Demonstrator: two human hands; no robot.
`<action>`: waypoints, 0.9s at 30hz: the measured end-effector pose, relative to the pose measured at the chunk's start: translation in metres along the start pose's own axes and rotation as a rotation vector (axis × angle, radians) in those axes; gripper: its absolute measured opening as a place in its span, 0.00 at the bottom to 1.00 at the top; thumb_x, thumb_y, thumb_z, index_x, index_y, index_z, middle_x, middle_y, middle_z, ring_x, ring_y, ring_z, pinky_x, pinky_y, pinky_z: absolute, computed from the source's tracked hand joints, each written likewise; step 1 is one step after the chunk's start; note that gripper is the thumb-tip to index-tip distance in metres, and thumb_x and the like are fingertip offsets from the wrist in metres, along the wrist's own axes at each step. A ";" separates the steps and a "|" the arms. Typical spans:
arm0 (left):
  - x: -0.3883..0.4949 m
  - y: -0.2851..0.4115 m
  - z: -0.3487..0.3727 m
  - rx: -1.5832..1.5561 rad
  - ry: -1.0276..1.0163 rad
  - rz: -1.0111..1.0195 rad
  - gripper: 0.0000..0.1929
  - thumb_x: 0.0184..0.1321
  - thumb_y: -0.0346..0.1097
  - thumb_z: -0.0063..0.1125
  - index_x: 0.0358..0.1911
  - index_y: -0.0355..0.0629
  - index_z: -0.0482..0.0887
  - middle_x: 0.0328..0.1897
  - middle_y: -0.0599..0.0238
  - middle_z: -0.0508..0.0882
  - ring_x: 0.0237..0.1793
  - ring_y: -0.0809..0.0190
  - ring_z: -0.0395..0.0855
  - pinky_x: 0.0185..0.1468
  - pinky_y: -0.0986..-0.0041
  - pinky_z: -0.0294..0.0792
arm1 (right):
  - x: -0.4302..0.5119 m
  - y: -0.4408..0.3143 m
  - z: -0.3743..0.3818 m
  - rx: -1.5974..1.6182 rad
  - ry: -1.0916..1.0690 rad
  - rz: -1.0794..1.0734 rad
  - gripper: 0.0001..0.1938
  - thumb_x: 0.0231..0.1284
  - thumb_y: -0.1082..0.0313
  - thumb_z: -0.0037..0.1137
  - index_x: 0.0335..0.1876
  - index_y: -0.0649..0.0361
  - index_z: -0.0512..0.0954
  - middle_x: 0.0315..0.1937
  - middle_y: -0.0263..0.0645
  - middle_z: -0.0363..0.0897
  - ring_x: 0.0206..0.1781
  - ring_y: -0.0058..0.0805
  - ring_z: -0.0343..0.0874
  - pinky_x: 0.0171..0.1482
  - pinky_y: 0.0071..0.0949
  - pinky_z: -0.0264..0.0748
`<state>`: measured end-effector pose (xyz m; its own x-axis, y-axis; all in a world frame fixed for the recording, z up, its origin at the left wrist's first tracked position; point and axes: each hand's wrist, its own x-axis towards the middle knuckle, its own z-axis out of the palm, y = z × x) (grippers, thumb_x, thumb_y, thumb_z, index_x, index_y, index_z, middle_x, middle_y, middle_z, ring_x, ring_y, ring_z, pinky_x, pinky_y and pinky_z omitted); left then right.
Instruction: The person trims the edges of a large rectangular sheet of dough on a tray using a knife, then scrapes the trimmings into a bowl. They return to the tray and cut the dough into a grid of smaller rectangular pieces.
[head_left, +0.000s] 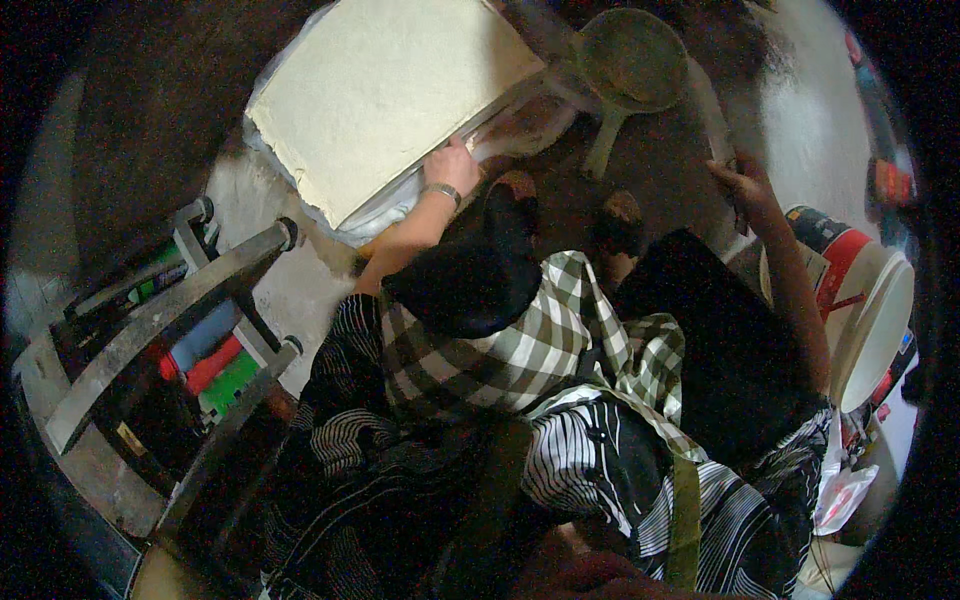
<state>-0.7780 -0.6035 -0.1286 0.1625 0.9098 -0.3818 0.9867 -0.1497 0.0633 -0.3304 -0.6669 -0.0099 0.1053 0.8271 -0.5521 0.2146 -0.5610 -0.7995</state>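
Observation:
A large cream-coloured rectangular slab (390, 90) with rough edges lies on plastic sheeting (382, 214) in front of me. My left hand (451, 166), with a metal-band watch on the wrist, has its fingers curled at the slab's near edge; the fingertips are partly hidden. Off to the right, my right hand (739, 186) grips a long flat strip (714, 124), perhaps a blade, which points away from me. Between the slab and this strip is a round shallow pan or scoop (634, 61) with a straight handle towards me.
A worn metal frame (165, 307) with bars stands at the left, with red, green and blue items within it. At the right are a red-banded bucket (844, 262), a pale round lid or basin (877, 334) and a plastic bag (844, 499). My checked apron and knees are below.

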 end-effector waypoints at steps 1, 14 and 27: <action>-0.004 -0.002 0.001 -0.002 -0.010 -0.007 0.18 0.52 0.38 0.53 0.43 0.32 0.72 0.27 0.43 0.83 0.32 0.44 0.84 0.38 0.55 0.74 | -0.002 -0.001 0.003 0.011 -0.006 -0.027 0.14 0.53 0.57 0.64 0.35 0.56 0.73 0.23 0.25 0.67 0.24 0.16 0.64 0.26 0.19 0.58; -0.009 -0.025 0.015 -0.001 0.320 0.441 0.14 0.57 0.30 0.46 0.47 0.42 0.75 0.45 0.47 0.78 0.29 0.48 0.82 0.31 0.60 0.77 | -0.005 -0.004 0.013 -0.107 -0.016 0.064 0.16 0.55 0.55 0.63 0.38 0.56 0.71 0.22 0.29 0.69 0.23 0.17 0.67 0.25 0.20 0.62; -0.004 -0.040 0.029 0.200 0.121 0.409 0.10 0.57 0.33 0.45 0.38 0.35 0.76 0.40 0.43 0.77 0.26 0.48 0.83 0.27 0.60 0.77 | -0.001 -0.010 0.021 -0.105 0.056 0.150 0.14 0.57 0.58 0.61 0.33 0.57 0.70 0.19 0.28 0.67 0.19 0.17 0.64 0.23 0.20 0.60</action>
<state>-0.8176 -0.6121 -0.1562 0.5484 0.7974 -0.2518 0.8244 -0.5660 0.0030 -0.3536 -0.6630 -0.0059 0.1973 0.7367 -0.6468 0.2919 -0.6740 -0.6787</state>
